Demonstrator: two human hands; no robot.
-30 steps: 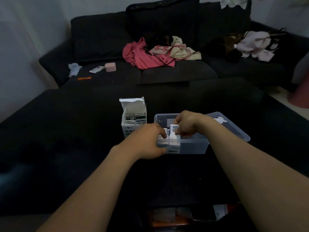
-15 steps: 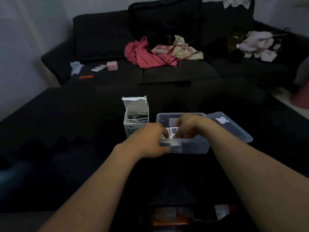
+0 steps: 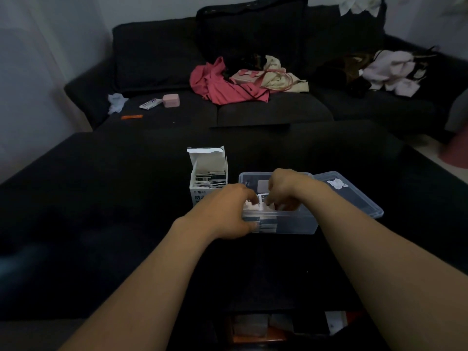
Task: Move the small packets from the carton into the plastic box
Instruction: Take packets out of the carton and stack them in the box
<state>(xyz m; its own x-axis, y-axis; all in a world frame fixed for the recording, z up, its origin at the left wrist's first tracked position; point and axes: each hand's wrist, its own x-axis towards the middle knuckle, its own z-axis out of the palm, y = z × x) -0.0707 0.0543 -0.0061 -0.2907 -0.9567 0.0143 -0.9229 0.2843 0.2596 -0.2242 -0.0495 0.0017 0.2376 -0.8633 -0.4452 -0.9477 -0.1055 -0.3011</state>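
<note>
Packets (image 3: 262, 198) sit upright inside the plastic box (image 3: 291, 224), pinched by both the left hand (image 3: 228, 211) and right hand (image 3: 286, 188), probably to pack them neatly. More wait in the carton (image 3: 207, 173) just left of the box.

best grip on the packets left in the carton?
Pinch the top edges of the packets from straight above. They stand on edge, packed inside the carton, whose top is open with its flap up at the back, so its walls block any side approach.

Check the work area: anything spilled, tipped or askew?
Nothing stands out. The carton stands upright with packets inside, the plastic box sits level beside it, its lid propped against the right side, and no packets lie loose on the dark surface.
</note>
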